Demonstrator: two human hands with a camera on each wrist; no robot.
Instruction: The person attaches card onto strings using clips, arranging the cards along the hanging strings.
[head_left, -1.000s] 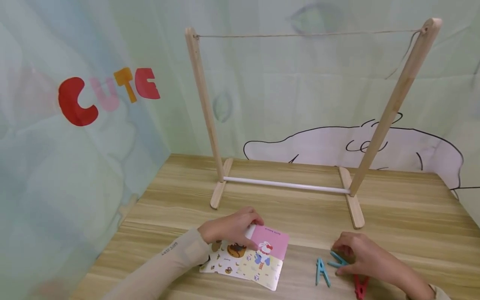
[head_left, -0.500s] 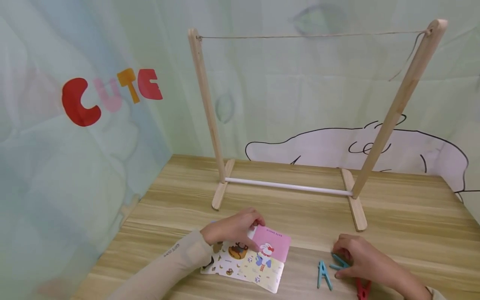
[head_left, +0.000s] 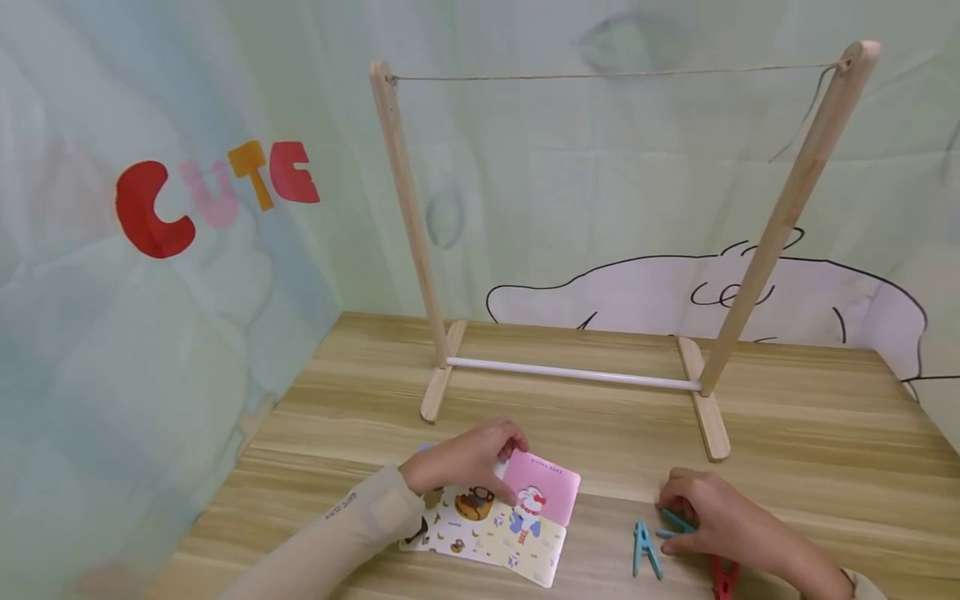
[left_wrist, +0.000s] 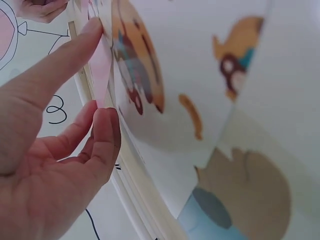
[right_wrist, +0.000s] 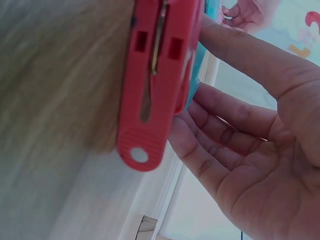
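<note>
My left hand (head_left: 468, 467) pinches the upper edge of a pink and yellow card (head_left: 551, 483) with a rabbit picture. Thumb and fingertips meet at that pink edge in the left wrist view. Beneath the hand lies a white card (head_left: 442, 529) with a monkey and bananas, overlapped by the pink one. Over on the right, my right hand (head_left: 723, 517) holds a teal clothespin (head_left: 675, 522) between thumb and fingers, low over the table. A second teal clothespin (head_left: 645, 552) lies just left of it. Close under the palm is a red clothespin (right_wrist: 150, 90), partly hidden in the head view.
Behind the hands stands a wooden frame (head_left: 780, 225) with a string (head_left: 600, 76) tied between its two posts. A white rod (head_left: 577, 372) joins its feet near the tabletop. Printed cloth walls (head_left: 225, 350) close off the wood-grain table (head_left: 360, 375) at the left and back.
</note>
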